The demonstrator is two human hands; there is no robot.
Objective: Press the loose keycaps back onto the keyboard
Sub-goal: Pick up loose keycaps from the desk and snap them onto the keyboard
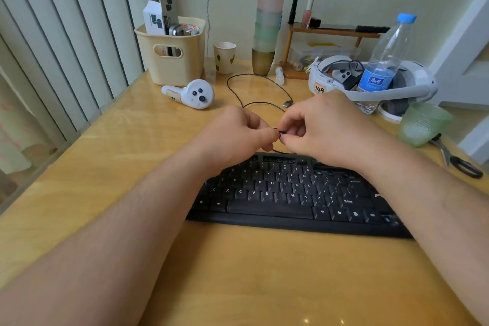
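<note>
While both hands meet above the far edge of the keyboard, the scene reads as follows.

Left grip: my left hand is curled, thumb and fingers pinching one side of a small dark piece held between the two hands.

Right grip: my right hand is curled too, fingertips pinching the same small dark piece from the other side; the two grips touch at it.

Small dark piece: mostly hidden by my fingers; whether it is a keycap I cannot tell.

Keyboard: the black keyboard lies flat on the worktop just below and nearer to me than both grips, my forearms crossing its two ends.

Cable: a thin black cable loops on the worktop just beyond my grips, its metal plug lying close to my right knuckles; another stretch shows just under my hands.

Controller: a white controller lies beyond and outward of my left grip.

Basket: a cream basket holding boxes stands farther off beyond the controller.

Cups: a paper cup and a tall stack of tumblers stand well beyond both grips.

Headset and bottle: a white headset with a water bottle sits beyond my right grip.

Green glass and scissors: a green glass and scissors lie outward of my right wrist.
</note>
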